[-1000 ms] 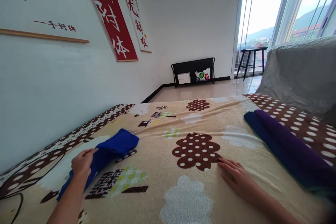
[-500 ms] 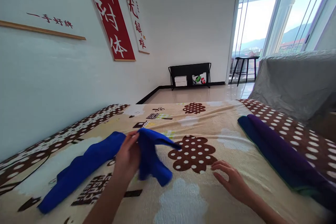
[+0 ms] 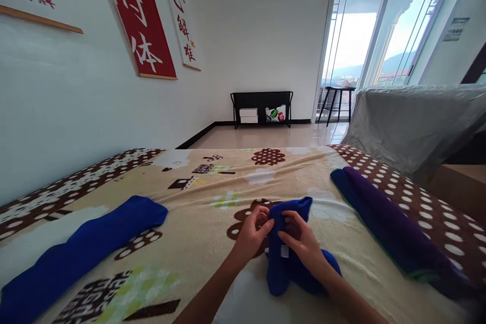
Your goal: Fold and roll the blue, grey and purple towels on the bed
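Observation:
Both my hands hold a small blue cloth item with a white tag, bunched and folded over on the patterned blanket. My left hand pinches its left edge between thumb and fingers. Just to the right, my right hand grips the upper part, covering some of the cloth. Whether it is a sock or another garment I cannot tell. A long piece of blue cloth lies stretched out on the left, apart from my hands. To the right rests a rolled purple and teal cloth.
The beige blanket has brown dotted borders and slight wrinkles. Past its far edge stand a black rack with white boxes, a black stool and a large shape under a grey cover. A white wall runs along the left.
My left hand has carried the small blue cloth to the right, away from the long blue piece. My right hand, open before, has taken hold of it too. The view has turned slightly right.

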Demonstrator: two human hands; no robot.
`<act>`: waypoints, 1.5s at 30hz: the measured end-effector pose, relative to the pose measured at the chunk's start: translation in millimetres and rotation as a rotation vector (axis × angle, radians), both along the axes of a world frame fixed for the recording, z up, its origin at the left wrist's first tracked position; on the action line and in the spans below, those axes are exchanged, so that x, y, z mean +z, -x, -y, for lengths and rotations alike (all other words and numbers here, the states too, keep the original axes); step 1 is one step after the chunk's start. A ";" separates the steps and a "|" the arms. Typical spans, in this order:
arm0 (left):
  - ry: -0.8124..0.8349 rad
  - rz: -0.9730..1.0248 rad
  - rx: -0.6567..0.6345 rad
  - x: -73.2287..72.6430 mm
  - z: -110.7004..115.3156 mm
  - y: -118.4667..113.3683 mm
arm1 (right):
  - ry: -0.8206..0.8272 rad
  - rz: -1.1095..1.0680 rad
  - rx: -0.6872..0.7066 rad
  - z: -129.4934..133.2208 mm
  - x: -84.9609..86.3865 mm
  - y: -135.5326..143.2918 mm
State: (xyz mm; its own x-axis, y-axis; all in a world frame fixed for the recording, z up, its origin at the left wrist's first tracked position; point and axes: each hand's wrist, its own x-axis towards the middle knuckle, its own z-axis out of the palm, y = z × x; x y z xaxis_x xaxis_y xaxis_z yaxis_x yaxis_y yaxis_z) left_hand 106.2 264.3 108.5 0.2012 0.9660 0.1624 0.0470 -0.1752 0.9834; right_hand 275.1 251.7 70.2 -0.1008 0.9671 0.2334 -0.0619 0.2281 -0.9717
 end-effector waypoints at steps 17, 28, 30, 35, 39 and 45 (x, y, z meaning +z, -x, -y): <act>-0.433 -0.591 -0.109 -5.8 25.6 -6.0 | 0.084 -0.241 0.096 8.8 16.3 -15.2; -0.650 -0.536 0.049 -6.7 25.9 -2.9 | 0.131 -0.279 0.038 2.3 15.0 -15.6; -0.754 -0.563 0.104 -9.3 29.0 -4.3 | 0.137 -0.234 0.046 4.3 13.1 -13.4; -0.806 -0.658 0.127 -10.5 33.5 -8.9 | 0.136 -0.127 0.068 9.0 13.9 -11.4; -0.817 -0.731 0.151 -9.7 29.6 -8.5 | 0.117 -0.098 0.025 8.3 17.9 -16.5; -0.564 -0.566 0.143 -2.2 14.0 5.1 | 0.066 -0.168 -0.104 3.3 27.3 -29.9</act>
